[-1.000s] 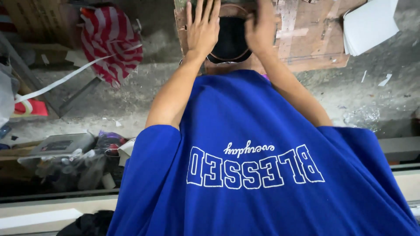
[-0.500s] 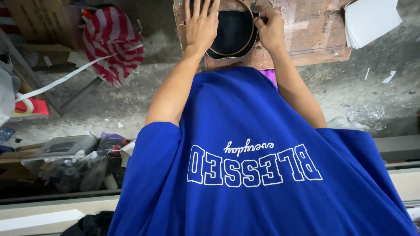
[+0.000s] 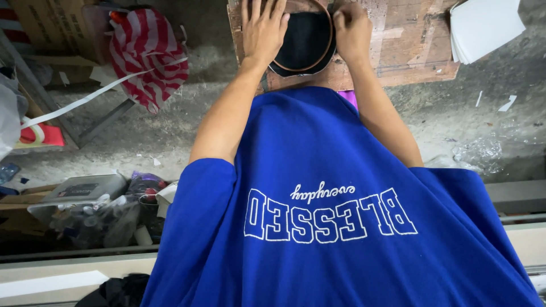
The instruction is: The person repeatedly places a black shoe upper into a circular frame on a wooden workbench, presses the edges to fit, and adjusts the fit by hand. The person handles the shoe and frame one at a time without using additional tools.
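Shifted toward the near edge of worn wooden board (image 3: 398,51): round black leather piece with brown rim (image 3: 304,42); left hand (image 3: 263,31) flat, fingers spread; right hand (image 3: 351,31) pinching rim.

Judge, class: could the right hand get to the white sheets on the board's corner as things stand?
Probably yes. The right hand rests at the black piece's rim, and only bare wooden board lies between it and the white sheets.

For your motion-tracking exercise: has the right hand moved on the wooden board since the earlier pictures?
Yes. The right hand has shifted off the black round piece to its right rim, judged against the wooden board.
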